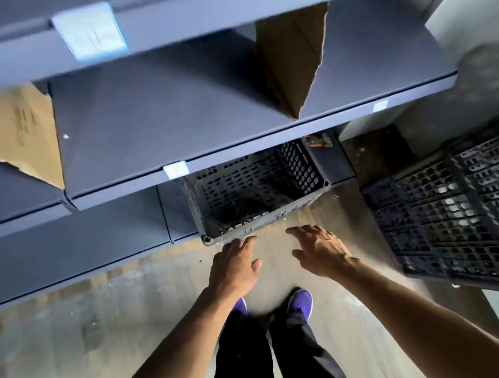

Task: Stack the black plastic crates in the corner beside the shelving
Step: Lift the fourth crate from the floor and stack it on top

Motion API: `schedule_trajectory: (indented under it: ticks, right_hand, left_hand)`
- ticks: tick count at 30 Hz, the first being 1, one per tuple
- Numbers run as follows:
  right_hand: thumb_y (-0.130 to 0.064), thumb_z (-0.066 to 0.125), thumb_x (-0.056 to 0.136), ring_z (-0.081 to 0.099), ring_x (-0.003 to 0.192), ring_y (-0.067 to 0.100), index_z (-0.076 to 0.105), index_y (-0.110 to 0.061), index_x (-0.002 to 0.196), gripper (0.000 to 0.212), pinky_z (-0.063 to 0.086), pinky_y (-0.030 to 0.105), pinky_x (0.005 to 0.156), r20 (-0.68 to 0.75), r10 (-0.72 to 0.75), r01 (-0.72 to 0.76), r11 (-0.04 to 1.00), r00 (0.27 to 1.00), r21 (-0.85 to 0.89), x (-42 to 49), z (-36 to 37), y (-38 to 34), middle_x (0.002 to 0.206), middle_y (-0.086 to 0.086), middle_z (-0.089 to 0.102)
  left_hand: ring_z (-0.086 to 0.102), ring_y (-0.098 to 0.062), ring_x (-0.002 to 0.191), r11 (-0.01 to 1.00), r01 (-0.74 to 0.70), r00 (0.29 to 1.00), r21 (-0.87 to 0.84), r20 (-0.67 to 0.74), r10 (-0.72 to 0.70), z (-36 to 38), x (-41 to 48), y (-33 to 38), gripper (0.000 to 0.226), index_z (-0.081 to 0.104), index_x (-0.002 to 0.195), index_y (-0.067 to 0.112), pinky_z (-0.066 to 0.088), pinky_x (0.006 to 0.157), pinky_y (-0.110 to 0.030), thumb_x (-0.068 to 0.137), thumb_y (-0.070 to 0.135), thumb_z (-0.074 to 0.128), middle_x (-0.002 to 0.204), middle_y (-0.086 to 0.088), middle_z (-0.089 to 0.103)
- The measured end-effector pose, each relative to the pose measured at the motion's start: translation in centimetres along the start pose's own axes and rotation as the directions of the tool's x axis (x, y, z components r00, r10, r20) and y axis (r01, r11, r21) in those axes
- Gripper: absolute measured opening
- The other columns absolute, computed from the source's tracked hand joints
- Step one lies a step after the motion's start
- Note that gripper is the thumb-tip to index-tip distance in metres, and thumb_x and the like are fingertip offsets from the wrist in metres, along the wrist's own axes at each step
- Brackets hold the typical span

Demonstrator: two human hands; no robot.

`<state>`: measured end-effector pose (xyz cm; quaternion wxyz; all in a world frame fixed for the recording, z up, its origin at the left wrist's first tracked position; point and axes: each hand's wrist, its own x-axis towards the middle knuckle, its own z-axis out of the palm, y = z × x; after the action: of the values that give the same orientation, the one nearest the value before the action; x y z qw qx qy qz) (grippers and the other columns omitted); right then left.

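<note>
As both arms reach forward and down, a person stands facing blue-grey metal shelving [202, 107] on a concrete floor [74, 345]. A black plastic crate [255, 194] sits on the lowest shelf, its near rim jutting past the shelf edge. The left hand [235, 267] is spread open, its fingertips apparently touching that rim, though motion blur makes contact hard to confirm; it grips nothing. The right hand [319, 252] hovers just beside the rim, fingers splayed and empty. To the right, beside the shelving, more black crates [460, 213] stand stacked, tilted in this view. Cardboard boxes [20, 132] rest on the middle shelf. Purple shoes [300, 302] and dark trousers show below
</note>
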<state>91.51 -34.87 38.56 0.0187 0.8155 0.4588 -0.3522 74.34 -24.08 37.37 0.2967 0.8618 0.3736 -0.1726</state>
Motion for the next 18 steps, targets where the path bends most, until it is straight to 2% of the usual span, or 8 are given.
schedule_trajectory:
  ticks: [6, 10, 15, 18]
  right_hand:
    - [-0.031, 0.057, 0.093, 0.042, 0.133, 0.024, 0.039, -0.026, 0.146, 0.056, 0.034, 0.032, 0.106, -0.003, 0.025, -0.025, 0.999, 1.000, 0.045, 4.0, 6.0, 1.3, 0.146, 0.002, 0.048]
    - [-0.030, 0.058, 0.092, 0.043, 0.132, 0.026, 0.040, -0.025, 0.146, 0.057, 0.035, 0.033, 0.106, -0.013, 0.006, -0.005, 0.998, 1.000, 0.065, 6.5, 8.6, 2.8, 0.146, 0.003, 0.047]
    - [-0.026, 0.062, 0.089, 0.042, 0.130, 0.029, 0.042, -0.021, 0.145, 0.059, 0.038, 0.037, 0.105, -0.109, -0.012, 0.022, 0.995, 0.994, 0.095, 10.8, 11.9, 5.5, 0.144, 0.006, 0.048]
    - [-0.026, 0.063, 0.088, 0.039, 0.131, 0.030, 0.039, -0.019, 0.146, 0.064, 0.036, 0.038, 0.106, -0.150, -0.027, 0.037, 0.998, 0.988, 0.060, 13.4, 13.8, 7.3, 0.146, 0.007, 0.044]
  left_hand:
    - [0.049, -0.022, 0.124, 0.999, -0.033, 0.998, 0.032, 0.051, 0.032, 5.3, 2.8, -2.7, 0.052, 0.035, 0.143, 0.032, 0.041, 0.101, -0.037, 0.095, 0.036, 0.052, 0.138, 0.002, 0.050]
    - [0.045, -0.020, 0.127, 0.999, -0.028, 0.999, 0.044, 0.033, 0.026, 8.0, 5.0, -3.9, 0.056, 0.032, 0.145, 0.031, 0.041, 0.102, -0.037, 0.094, 0.034, 0.055, 0.138, 0.004, 0.046]
    - [0.037, -0.022, 0.133, 0.993, -0.016, 0.997, 0.113, -0.072, 0.024, 12.2, 8.9, -5.1, 0.067, 0.028, 0.148, 0.025, 0.041, 0.104, -0.039, 0.090, 0.034, 0.060, 0.141, 0.001, 0.038]
    - [0.033, -0.029, 0.137, 0.981, -0.008, 0.992, 0.193, -0.121, 0.032, 14.2, 11.9, -5.9, 0.074, 0.025, 0.151, 0.021, 0.032, 0.111, -0.041, 0.088, 0.033, 0.062, 0.152, -0.008, 0.029]
